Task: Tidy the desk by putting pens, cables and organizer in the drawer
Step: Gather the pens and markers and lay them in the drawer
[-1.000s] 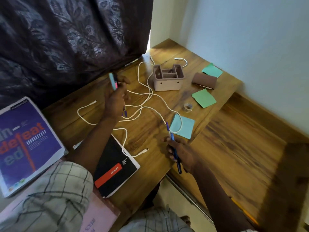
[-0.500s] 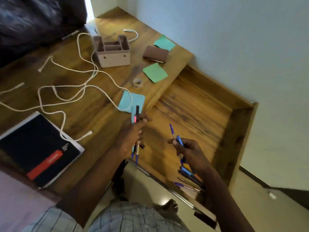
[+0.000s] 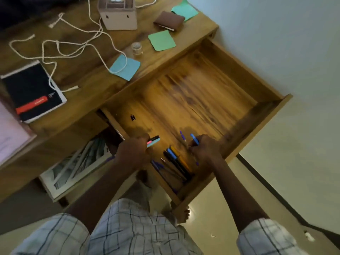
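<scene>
Pink and teal markers (image 3: 153, 141) are sitting clenched in the left grip (image 3: 134, 153); the right grip (image 3: 206, 150) is grasping blue pens (image 3: 194, 139). Both are hovering inside the open drawer (image 3: 257, 116), near its front. Loose pens (image 3: 176, 162) are lying on the drawer floor between them. White cables (image 3: 73, 45) are sprawling across the table (image 3: 92, 94), with the organizer (image 3: 119, 17) standing at the far side.

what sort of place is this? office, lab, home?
Probably a home study corner, not a lab: a wooden desk against a plain wall, its open drawer holding pens, with a notebook and sticky notes on top.
</scene>
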